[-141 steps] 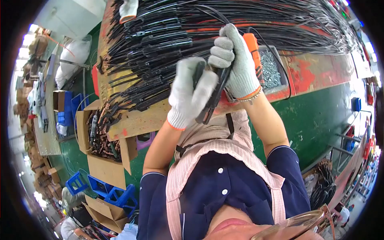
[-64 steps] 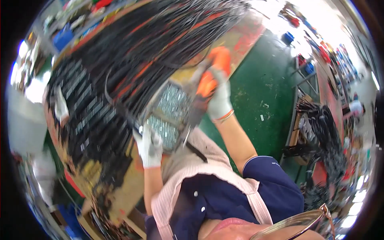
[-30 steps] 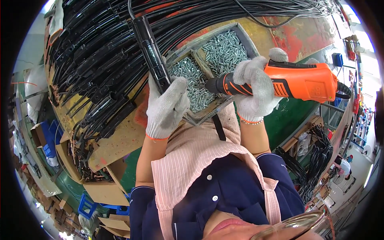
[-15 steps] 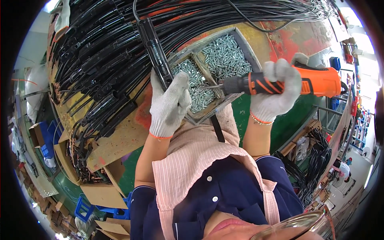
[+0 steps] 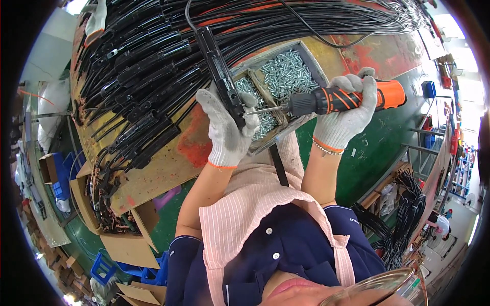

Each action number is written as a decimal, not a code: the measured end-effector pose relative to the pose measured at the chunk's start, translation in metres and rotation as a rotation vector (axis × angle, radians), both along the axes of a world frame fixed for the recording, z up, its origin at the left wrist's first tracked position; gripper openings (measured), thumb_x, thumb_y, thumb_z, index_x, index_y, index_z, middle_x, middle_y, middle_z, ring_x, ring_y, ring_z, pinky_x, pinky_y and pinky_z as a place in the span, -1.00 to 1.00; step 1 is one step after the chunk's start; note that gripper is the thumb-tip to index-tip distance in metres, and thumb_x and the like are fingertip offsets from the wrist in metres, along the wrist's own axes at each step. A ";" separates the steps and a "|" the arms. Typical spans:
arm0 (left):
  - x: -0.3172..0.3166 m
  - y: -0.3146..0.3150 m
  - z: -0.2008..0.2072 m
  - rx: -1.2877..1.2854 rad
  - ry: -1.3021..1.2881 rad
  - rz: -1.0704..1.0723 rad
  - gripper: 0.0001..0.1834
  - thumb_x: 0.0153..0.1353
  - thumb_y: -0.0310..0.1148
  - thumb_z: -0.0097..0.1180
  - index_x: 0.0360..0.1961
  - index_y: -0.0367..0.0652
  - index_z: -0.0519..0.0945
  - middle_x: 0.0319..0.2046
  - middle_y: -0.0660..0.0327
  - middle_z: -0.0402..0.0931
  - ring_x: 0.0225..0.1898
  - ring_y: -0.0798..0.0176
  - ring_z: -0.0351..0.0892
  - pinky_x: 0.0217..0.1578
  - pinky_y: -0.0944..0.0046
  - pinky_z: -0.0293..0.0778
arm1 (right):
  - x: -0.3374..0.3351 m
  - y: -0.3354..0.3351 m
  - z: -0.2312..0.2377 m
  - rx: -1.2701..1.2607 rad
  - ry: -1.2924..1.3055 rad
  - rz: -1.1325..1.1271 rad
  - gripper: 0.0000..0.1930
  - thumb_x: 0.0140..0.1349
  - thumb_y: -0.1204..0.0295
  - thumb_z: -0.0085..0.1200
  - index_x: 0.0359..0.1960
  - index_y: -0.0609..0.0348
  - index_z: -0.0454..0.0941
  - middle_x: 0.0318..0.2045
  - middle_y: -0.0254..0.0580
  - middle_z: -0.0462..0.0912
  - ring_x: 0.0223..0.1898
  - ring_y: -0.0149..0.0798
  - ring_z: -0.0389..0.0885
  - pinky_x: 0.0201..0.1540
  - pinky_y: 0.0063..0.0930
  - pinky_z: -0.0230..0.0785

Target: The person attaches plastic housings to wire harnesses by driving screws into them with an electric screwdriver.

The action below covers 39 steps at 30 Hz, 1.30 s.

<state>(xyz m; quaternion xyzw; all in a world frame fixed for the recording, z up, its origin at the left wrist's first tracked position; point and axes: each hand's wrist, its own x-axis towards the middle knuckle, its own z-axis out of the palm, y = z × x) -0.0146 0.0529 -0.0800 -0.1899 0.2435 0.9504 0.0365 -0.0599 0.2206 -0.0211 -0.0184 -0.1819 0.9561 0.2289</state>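
My left hand (image 5: 227, 125), in a white knit glove, holds a long black plastic housing (image 5: 220, 74) with a cable leaving its far end. The housing rests between thumb and fingers, the thumb side spread out on the left. In my gloved right hand (image 5: 357, 104) is an orange and black power screwdriver (image 5: 326, 101), gripped round its body and lying nearly level. Its thin steel bit (image 5: 268, 109) points left, its tip at the near end of the housing by my left fingertips; whether a screw sits on it I cannot tell.
Beneath the tools sits a two-part tray (image 5: 319, 69) full of small silvery screws (image 5: 288, 76). Many similar black housings (image 5: 140, 76) lie heaped on the worn table at left, their black cables (image 5: 286, 25) running right. Open cardboard boxes (image 5: 130, 250) stand below at left.
The screwdriver has shifted left and its bit now meets the housing. My left hand has moved slightly right with the housing, its thumb side opening outward.
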 end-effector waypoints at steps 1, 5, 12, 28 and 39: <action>0.000 0.000 0.001 -0.007 -0.023 0.008 -0.26 0.15 0.46 -0.22 -0.04 0.01 0.42 -0.49 0.13 0.57 -0.78 0.33 0.43 -0.81 0.45 0.35 | 0.000 -0.002 -0.003 0.026 0.022 0.015 -0.79 0.24 0.55 0.08 -0.11 0.23 0.39 -0.57 -0.38 0.38 -0.56 -0.52 0.37 -0.41 -0.59 0.44; 0.000 0.000 -0.001 -0.007 -0.050 -0.006 -0.28 0.18 0.44 -0.23 -0.02 0.03 0.41 -0.49 0.12 0.56 -0.78 0.33 0.43 -0.81 0.46 0.35 | 0.005 -0.008 -0.004 0.106 0.019 -0.007 -0.78 0.24 0.56 0.06 -0.09 0.22 0.39 -0.57 -0.39 0.37 -0.54 -0.53 0.36 -0.40 -0.59 0.42; 0.000 0.002 0.003 -0.061 -0.036 0.015 -0.33 0.22 0.40 -0.26 0.04 0.08 0.33 -0.50 0.16 0.53 -0.78 0.36 0.41 -0.82 0.48 0.34 | 0.013 -0.013 0.005 0.277 0.160 0.009 -0.71 0.24 0.59 0.03 0.00 0.23 0.37 -0.55 -0.41 0.35 -0.55 -0.54 0.19 -0.44 -0.60 0.21; 0.001 0.003 0.007 -0.213 -0.079 -0.068 -0.28 0.22 0.44 -0.29 0.25 0.26 0.19 -0.51 0.31 0.43 -0.70 0.45 0.38 -0.76 0.51 0.31 | 0.027 -0.051 0.051 0.857 0.287 0.054 -0.52 0.15 0.62 -0.03 0.15 0.32 0.23 -0.36 -0.23 0.43 -0.59 -0.44 0.24 -0.55 -0.54 0.18; 0.000 0.002 0.007 -0.286 -0.151 -0.061 -0.20 0.21 0.45 -0.32 0.33 0.21 0.12 -0.52 0.34 0.40 -0.69 0.47 0.34 -0.77 0.50 0.23 | 0.021 -0.058 0.052 1.186 0.092 0.049 -0.42 0.09 0.69 -0.03 0.19 0.19 0.17 -0.54 -0.24 0.37 -0.66 -0.39 0.29 -0.57 -0.49 0.28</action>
